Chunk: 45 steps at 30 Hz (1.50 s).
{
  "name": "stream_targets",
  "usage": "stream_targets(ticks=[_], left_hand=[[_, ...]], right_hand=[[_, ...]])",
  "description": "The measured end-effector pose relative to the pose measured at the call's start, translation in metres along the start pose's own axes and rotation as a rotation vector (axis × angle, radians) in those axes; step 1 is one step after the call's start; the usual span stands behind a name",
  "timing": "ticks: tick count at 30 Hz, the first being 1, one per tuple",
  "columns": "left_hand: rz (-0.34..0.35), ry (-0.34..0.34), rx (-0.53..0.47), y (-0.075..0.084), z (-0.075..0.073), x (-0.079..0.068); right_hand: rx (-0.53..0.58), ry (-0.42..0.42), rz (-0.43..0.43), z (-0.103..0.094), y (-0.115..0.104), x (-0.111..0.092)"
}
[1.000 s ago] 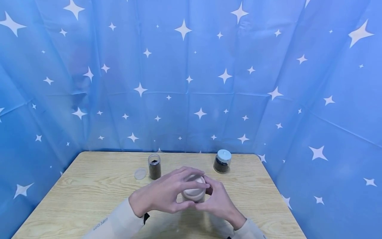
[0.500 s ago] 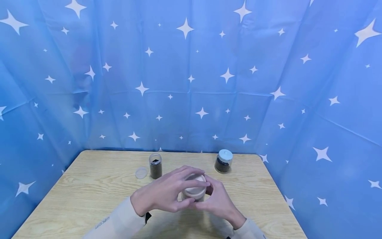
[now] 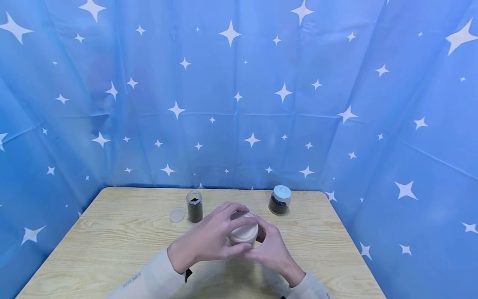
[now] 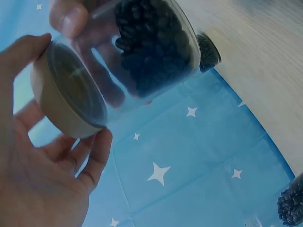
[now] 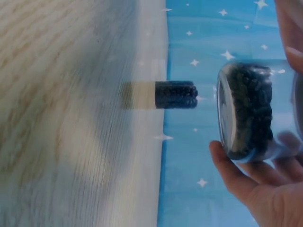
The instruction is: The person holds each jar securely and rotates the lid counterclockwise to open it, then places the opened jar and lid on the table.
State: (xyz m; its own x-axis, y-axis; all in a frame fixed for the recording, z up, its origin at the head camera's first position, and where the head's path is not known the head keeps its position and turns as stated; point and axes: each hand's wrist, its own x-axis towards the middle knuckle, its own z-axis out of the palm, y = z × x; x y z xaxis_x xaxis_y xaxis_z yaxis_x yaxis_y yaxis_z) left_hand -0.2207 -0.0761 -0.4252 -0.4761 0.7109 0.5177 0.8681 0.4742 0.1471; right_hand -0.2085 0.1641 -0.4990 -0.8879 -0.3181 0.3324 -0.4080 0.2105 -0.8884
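In the head view my left hand (image 3: 213, 238) lies over the pale beige lid (image 3: 244, 234) of a clear jar, fingers and thumb curled round its rim. The left wrist view shows that grip on the lid (image 4: 61, 109), which sits on the mouth of the jar (image 4: 151, 52). Dark beans, like coffee beans, partly fill the jar. My right hand (image 3: 274, 251) holds the jar's body from the other side. In the right wrist view the fingers of my right hand (image 5: 270, 198) wrap the jar (image 5: 251, 109), whose base appears raised off the table.
An uncovered clear jar of dark contents (image 3: 194, 209) stands at the back left, a round translucent lid (image 3: 177, 215) flat beside it. A blue-lidded jar of dark contents (image 3: 279, 201) stands at the back right. The wooden table (image 3: 123, 232) ends at a blue star-patterned curtain (image 3: 209, 83).
My left hand has shifted slightly to the right and its fingers and thumb have moved round the lid's rim. My right hand keeps its hold on the jar. The camera view moved a little.
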Motion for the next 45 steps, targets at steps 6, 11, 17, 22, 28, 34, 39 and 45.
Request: stream_targets(ticks=[6,11,17,22,28,34,39,45], left_hand=[[-0.058,0.06,0.023,0.007,0.005,0.0],[-0.117,0.057,0.022,0.012,0.006,-0.001],[-0.147,0.061,0.015,0.015,0.006,-0.003],[-0.134,0.065,-0.001,0.015,0.006,-0.003],[-0.119,0.065,-0.004,0.012,0.006,-0.007],[-0.113,0.05,0.002,0.01,0.004,-0.009],[-0.075,0.023,-0.018,0.007,0.0,-0.009],[-0.014,-0.047,-0.066,0.0,-0.005,-0.006]], right_hand=[[0.006,0.013,-0.019,0.003,-0.002,-0.001],[0.017,0.003,-0.009,0.005,-0.004,-0.002],[0.028,-0.007,-0.015,0.006,-0.005,-0.002],[0.011,-0.011,-0.017,0.005,-0.005,-0.003],[0.011,-0.019,-0.018,0.005,-0.005,-0.002],[0.003,-0.028,-0.029,0.007,-0.004,-0.004],[0.0,-0.025,-0.018,0.002,-0.004,-0.005],[0.005,-0.042,-0.04,-0.004,-0.001,-0.005]])
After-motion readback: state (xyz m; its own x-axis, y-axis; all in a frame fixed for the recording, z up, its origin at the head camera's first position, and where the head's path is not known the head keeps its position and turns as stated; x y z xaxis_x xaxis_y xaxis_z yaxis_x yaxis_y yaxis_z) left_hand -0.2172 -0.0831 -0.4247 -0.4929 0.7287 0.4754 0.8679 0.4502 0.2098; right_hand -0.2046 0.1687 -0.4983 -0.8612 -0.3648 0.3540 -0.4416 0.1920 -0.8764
